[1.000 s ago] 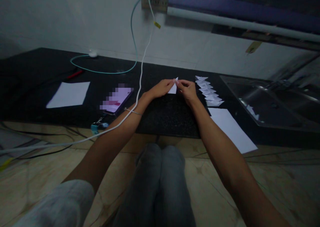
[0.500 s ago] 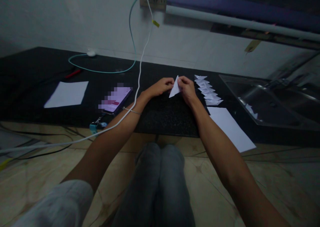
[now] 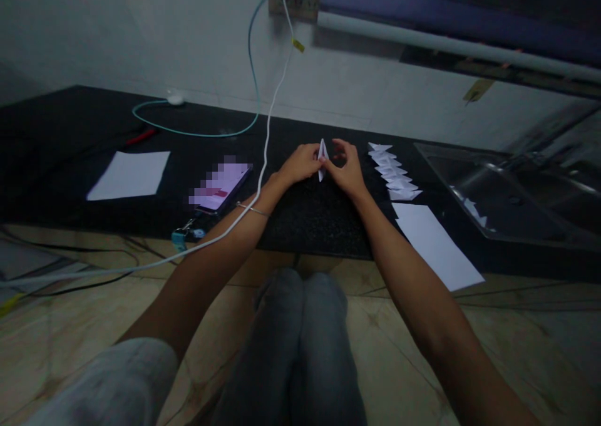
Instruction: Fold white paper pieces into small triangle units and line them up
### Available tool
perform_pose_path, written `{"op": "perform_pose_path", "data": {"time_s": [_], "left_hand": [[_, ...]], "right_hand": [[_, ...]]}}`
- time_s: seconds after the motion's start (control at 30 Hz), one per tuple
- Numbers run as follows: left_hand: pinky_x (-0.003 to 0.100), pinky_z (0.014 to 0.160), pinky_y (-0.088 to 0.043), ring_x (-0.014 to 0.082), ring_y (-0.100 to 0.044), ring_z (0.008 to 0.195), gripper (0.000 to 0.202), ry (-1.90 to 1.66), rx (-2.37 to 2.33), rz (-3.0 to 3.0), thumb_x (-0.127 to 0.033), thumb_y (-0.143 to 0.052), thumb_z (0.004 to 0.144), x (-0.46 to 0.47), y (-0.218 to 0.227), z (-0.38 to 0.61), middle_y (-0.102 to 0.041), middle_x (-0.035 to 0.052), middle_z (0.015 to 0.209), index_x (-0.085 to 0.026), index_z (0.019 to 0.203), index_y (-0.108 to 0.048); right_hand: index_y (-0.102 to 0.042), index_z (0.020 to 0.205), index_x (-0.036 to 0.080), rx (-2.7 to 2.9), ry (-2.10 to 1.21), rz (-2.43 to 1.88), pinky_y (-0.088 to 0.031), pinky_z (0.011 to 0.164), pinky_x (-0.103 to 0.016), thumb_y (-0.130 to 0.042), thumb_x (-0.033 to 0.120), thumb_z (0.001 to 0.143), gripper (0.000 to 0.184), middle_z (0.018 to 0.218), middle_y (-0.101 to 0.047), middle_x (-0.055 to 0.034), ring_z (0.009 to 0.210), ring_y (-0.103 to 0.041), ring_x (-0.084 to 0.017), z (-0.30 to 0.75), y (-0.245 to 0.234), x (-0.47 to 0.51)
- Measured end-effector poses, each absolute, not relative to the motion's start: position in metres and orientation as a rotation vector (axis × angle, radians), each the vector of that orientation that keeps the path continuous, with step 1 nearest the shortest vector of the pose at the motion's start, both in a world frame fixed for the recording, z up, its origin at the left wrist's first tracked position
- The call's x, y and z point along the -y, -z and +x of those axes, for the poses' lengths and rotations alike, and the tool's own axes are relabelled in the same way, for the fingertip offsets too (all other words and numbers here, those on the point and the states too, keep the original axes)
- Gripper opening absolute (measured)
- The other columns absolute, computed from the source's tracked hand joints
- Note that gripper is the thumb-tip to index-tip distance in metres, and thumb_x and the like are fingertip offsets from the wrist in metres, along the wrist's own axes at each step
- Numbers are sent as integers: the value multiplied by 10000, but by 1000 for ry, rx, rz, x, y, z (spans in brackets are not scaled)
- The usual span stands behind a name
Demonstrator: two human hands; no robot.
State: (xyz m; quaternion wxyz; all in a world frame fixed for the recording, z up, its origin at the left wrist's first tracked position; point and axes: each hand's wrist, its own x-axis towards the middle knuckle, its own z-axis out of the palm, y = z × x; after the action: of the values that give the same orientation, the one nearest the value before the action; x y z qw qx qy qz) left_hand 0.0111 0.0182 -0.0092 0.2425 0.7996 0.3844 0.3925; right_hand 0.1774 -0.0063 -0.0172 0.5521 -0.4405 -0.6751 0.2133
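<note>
A small folded white paper (image 3: 322, 150) stands upright above the black counter, its narrow edge facing me and its layers slightly parted at the top. My left hand (image 3: 303, 163) grips it from the left side, fingers closed. My right hand (image 3: 346, 166) is on the other side, its thumb touching the paper while the other fingers are spread away from it. To the right of that hand lies a row of several folded paper pieces (image 3: 390, 169). Below the row rests a stack of white paper sheets (image 3: 436, 244).
Left of my arm lies a phone (image 3: 224, 187) with its screen lit. Beyond it is another white sheet (image 3: 130, 175). A white cable (image 3: 267, 144) hangs across my left forearm. On the right is a metal sink (image 3: 516, 194) with paper pieces (image 3: 474, 212) at its edge.
The folded paper has turned from showing its broad triangular face to edge-on and shifted slightly left. My right fingers have come off it and spread, leaving the thumb against it.
</note>
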Motion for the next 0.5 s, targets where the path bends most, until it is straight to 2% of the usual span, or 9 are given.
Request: {"op": "perform_pose_path", "data": {"time_s": [0.2,0.33,0.43,0.5], "left_hand": [[307,690,-439,191,-572,728,197,-1132,-1187,2174,-324,-611,858,-20,12,13,-616,66,722,-168,740,-594],[283,633,-440,162,-588,677,297,-1074,-1040,1945,-478,-633,873,-24,11,14,-626,52,741,-184,872,-594],[280,589,-436,164,-631,667,544,-955,-888,1795,-680,-416,931,-27,8,10,-666,83,781,-180,984,-625],[282,590,-444,177,-657,702,708,-915,-819,1808,-754,-265,929,-28,7,7,-686,106,770,-172,997,-663]], "right_hand": [[-634,913,241,1530,-425,-1104,-503,844,-349,-704,275,760,172,950,-648,-48,913,-594,-210,183,21,4],[-662,833,240,1534,-371,-1097,-505,874,-362,-654,238,781,53,885,-652,-37,909,-604,-213,185,20,2],[-686,844,244,1500,-365,-1058,-516,887,-368,-647,233,792,66,923,-662,-37,960,-615,-219,184,16,5],[-697,842,247,1489,-350,-1024,-527,888,-367,-639,224,802,74,938,-669,-37,975,-623,-216,182,12,10]]}}
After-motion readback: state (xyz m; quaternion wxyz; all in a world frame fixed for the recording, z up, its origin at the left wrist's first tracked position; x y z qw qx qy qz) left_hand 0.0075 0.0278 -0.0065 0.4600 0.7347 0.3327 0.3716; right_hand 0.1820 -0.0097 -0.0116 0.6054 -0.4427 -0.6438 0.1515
